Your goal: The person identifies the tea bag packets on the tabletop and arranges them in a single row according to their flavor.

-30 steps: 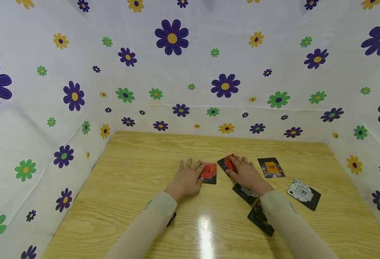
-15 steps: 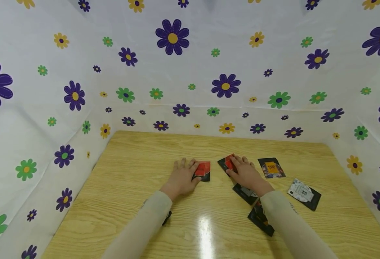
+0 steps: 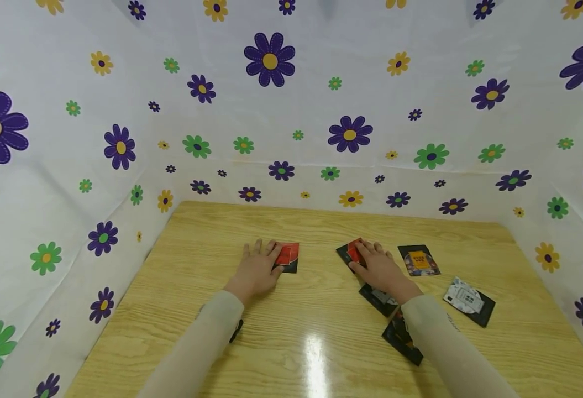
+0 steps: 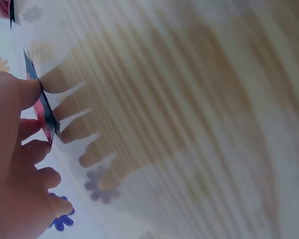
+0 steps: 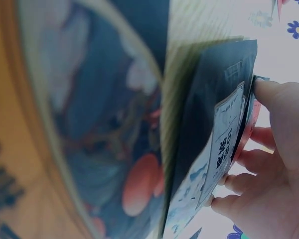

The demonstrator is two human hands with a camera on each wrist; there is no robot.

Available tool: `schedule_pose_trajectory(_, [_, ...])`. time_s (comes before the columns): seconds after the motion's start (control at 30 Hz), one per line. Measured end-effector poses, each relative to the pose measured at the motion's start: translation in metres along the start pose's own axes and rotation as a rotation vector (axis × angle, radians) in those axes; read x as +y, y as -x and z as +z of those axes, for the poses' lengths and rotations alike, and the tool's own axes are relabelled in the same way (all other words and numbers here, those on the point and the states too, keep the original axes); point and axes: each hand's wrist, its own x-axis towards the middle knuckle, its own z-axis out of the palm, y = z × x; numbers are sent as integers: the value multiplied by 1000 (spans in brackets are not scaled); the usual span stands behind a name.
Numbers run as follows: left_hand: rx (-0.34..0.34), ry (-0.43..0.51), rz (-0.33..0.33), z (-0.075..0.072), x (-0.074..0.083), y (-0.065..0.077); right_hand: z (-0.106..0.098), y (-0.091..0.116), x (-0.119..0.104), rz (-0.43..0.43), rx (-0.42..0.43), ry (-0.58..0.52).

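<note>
In the head view, my left hand point(image 3: 257, 272) lies flat with fingers spread, thumb and fingertips on a red and black sachet point(image 3: 289, 258) left of the table's middle. The left wrist view shows the hand point(image 4: 20, 164) touching that sachet point(image 4: 46, 113) on the glossy tabletop. My right hand point(image 3: 381, 270) rests with extended fingers on another red and black sachet point(image 3: 351, 252), partly covering it. Just nearer lies a black sachet with a grey label point(image 3: 378, 298); the right wrist view shows this sachet point(image 5: 209, 129) close beside the right hand point(image 5: 274, 169).
A dark sachet with orange print point(image 3: 398, 338) lies partly under the right sleeve. Farther right are an orange-labelled sachet point(image 3: 419, 261) and a white and black sachet point(image 3: 469, 301). Flower-patterned white sheeting point(image 3: 311, 110) walls the wooden table point(image 3: 211, 226) at back and sides.
My left hand has slid leftward across the table, and its red and black sachet has moved with it, away from the right hand. The right hand and other sachets stay in place.
</note>
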Motion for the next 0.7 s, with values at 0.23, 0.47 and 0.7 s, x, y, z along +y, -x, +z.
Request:
schedule_pose_trajectory(0.23, [7,5,-31,-1,-23,5,0,2,-1,-9,17,4])
schedule_pose_trajectory(0.47, [7,41,-62,-6,-39,13,-1,2,0,-8,12,5])
schedule_pose_trajectory(0.7, [5,31,-70,-6,-53,13,0,1,0,-11,15,7])
